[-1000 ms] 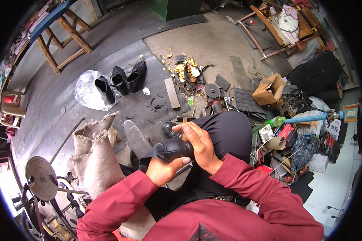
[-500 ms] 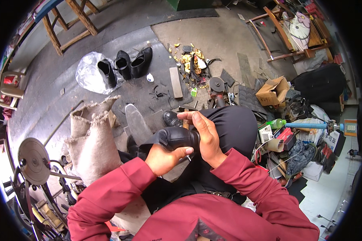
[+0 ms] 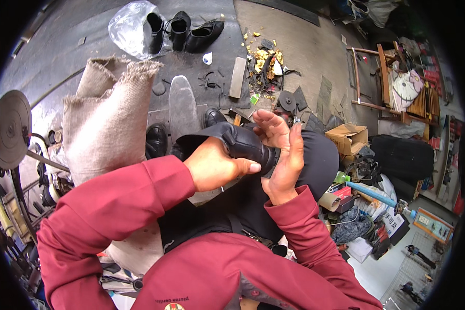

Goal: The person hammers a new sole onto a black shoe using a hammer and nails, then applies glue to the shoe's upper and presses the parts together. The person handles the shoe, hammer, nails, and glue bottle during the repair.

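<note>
My left hand (image 3: 210, 164) is closed round a black leather shoe (image 3: 244, 143), its thumb lying along the near side. I hold the shoe over my lap with one end toward my right hand (image 3: 280, 151). That hand is open, fingers stretched upward, with the palm against or very close to the shoe's end; exact contact cannot be made out. Beyond the shoe stands a flat grey sole-shaped plate (image 3: 182, 106), between my own black shoes. A hammer (image 3: 236, 120) with a wooden handle is partly hidden behind the held shoe.
Three black shoes (image 3: 179, 32) stand far left beside a clear plastic bag (image 3: 123, 32). A grey block (image 3: 237, 77) and a scrap pile (image 3: 267, 66) lie ahead. Beige cloth (image 3: 111, 113) and a round wheel (image 3: 9, 129) are left; a grinder (image 3: 287, 101) and cardboard box (image 3: 347, 137) are right.
The whole view has shifted, so the floor items sit higher and further right. My left hand keeps its hold on the shoe. My right hand stays open beside the shoe's end, its palm turned more into view.
</note>
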Tool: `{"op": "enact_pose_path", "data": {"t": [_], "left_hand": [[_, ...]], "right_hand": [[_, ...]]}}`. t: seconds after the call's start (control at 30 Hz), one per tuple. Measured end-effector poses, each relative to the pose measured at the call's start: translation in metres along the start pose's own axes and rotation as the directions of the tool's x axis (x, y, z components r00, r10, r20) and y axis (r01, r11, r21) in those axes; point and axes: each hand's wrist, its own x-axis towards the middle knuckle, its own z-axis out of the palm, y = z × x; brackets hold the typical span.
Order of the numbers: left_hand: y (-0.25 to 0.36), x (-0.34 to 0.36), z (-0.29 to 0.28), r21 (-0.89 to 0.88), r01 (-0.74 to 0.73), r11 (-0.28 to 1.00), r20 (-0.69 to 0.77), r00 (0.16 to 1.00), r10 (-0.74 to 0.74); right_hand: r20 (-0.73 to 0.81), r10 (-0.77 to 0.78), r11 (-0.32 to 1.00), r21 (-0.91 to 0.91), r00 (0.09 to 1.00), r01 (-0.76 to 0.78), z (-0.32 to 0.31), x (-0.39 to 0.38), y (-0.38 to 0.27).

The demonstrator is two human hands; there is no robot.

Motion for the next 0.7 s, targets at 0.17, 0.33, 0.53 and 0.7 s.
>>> {"op": "enact_pose_path", "data": {"t": [0.17, 0.33, 0.53, 0.7], "left_hand": [[0.0034, -0.0012, -0.0005, -0.012, 0.02, 1.0, -0.012, 1.0, -0.02], [-0.0022, -0.0012, -0.0018, 0.061, 0.009, 0.998, -0.032, 0.999, -0.007], [-0.0055, 0.0016, -0.0035, 0.101, 0.034, 0.994, -0.023, 0.999, -0.032], [-0.0047, 0.0005, -0.0031, 0.082, 0.068, 0.994, -0.041, 0.997, -0.065]], "right_hand": [[-0.014, -0.019, 1.0, -0.009, 1.0, 0.019, 0.0006, 0.0019, -0.0009], [-0.018, -0.019, 0.998, -0.061, 1.0, 0.018, 0.0011, 0.0007, -0.0013], [-0.028, -0.013, 0.991, -0.133, 1.0, 0.009, 0.0022, 0.0026, -0.0015], [-0.052, 0.043, 0.999, -0.011, 0.998, -0.044, 0.0021, 0.0048, -0.0045]]}}
